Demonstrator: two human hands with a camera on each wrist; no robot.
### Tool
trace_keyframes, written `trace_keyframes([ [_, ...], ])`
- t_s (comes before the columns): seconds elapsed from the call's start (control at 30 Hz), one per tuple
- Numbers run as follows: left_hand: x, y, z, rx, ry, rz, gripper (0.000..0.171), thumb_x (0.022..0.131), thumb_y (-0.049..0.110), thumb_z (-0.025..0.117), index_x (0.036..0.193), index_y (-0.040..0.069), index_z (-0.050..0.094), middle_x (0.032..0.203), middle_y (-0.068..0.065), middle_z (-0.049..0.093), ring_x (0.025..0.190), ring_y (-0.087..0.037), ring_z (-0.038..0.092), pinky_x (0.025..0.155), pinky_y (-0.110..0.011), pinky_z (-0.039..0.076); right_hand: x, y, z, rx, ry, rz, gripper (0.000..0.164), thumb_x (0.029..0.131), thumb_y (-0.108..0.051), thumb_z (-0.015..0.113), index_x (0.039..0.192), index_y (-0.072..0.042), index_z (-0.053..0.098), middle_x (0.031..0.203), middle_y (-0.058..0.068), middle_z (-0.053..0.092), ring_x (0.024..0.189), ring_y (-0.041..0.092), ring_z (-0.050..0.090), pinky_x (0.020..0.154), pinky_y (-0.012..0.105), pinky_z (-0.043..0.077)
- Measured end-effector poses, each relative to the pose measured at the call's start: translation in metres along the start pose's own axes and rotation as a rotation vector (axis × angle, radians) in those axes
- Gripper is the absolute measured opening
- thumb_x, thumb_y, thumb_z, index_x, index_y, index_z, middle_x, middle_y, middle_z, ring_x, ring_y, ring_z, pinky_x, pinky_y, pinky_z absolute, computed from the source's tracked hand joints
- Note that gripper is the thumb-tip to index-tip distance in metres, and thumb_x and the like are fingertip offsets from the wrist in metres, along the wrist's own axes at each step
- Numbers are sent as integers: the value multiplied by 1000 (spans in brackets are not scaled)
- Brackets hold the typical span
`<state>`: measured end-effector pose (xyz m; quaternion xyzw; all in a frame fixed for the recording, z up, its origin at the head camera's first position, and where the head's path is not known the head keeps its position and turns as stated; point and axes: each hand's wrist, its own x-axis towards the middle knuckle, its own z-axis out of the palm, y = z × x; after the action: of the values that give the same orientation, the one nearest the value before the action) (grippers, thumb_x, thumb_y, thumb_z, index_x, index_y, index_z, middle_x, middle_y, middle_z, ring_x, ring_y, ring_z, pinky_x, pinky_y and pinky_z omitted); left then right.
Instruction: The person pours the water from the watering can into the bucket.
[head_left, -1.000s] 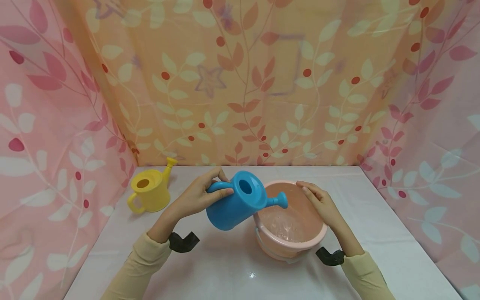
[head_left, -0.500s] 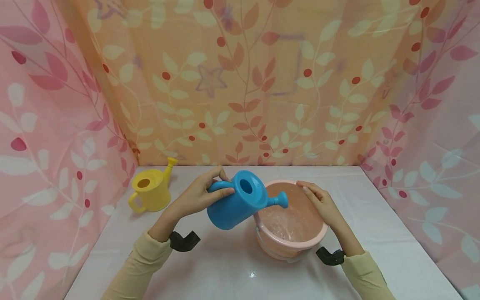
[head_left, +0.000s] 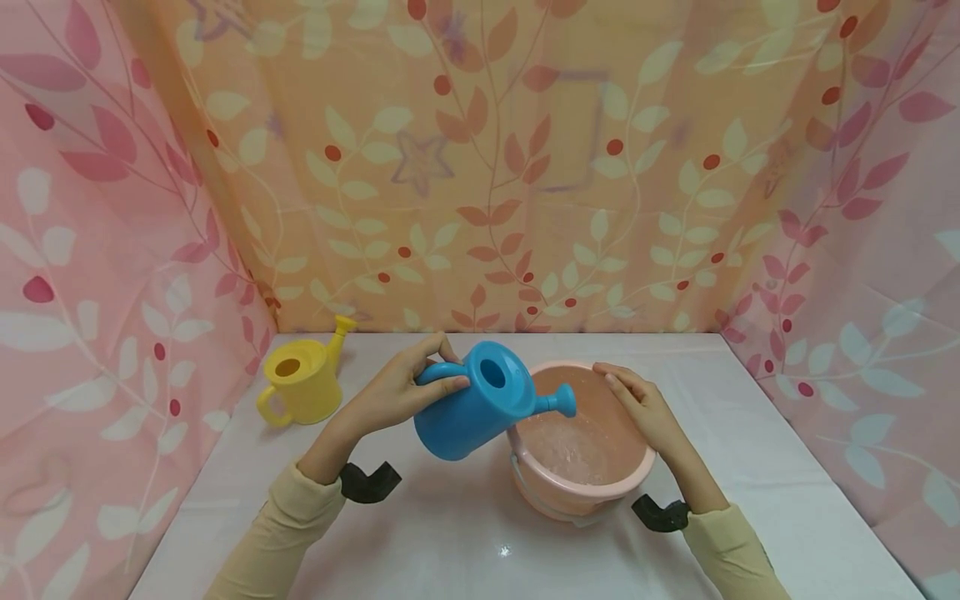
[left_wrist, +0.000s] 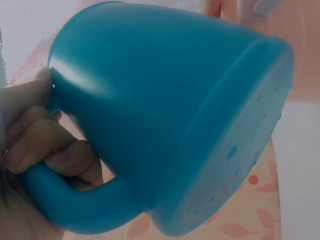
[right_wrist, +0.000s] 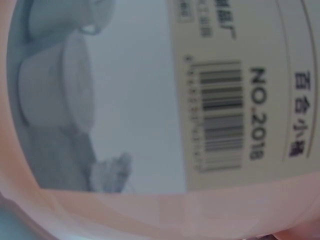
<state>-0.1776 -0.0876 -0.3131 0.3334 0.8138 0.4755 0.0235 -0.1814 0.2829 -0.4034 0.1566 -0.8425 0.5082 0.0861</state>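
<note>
My left hand (head_left: 405, 383) grips the handle of a blue watering can (head_left: 472, 408), its thumb lying along the top of the handle. Tilted to the right, the can hangs with its spout head over a pink bucket (head_left: 573, 487). Water (head_left: 570, 454) ripples and glints in the bucket below the spout. In the left wrist view, drops cling to the base of the can (left_wrist: 235, 165), and fingers curl through its handle. My right hand (head_left: 641, 408) holds the bucket's rim on the right. A printed label (right_wrist: 215, 115) on the bucket's outer wall fills the right wrist view.
A yellow watering can (head_left: 303, 387) stands at the back left of the white table (head_left: 420, 542). Patterned cloth walls (head_left: 480, 167) enclose the back and both sides. A pale handle (head_left: 540, 496) hangs down the bucket's near side.
The ripples and glints on the water in the bucket shift. Both hands, the blue watering can and the bucket stay nearly where they were.
</note>
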Motion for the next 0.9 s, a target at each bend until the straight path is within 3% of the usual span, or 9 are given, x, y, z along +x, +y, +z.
trace_keyframes([
  [0.6, 2, 1, -1, -7, -11, 9, 24, 87, 27, 65, 95, 16, 46, 100, -6, 66, 89, -24, 64, 81, -51, 51, 0, 1, 0, 1, 1, 9, 35, 100, -21, 43, 130, -5, 52, 134, 15, 50, 127, 31, 42, 89, 6, 36],
  [0.9, 3, 2, -1, -12, -18, -4, 23, 87, 27, 65, 94, 16, 46, 95, -6, 66, 87, -23, 64, 82, -50, 50, 0, 1, 0, 4, 3, 0, 35, 100, -21, 43, 130, -4, 52, 133, 16, 51, 125, 32, 42, 88, 7, 38],
])
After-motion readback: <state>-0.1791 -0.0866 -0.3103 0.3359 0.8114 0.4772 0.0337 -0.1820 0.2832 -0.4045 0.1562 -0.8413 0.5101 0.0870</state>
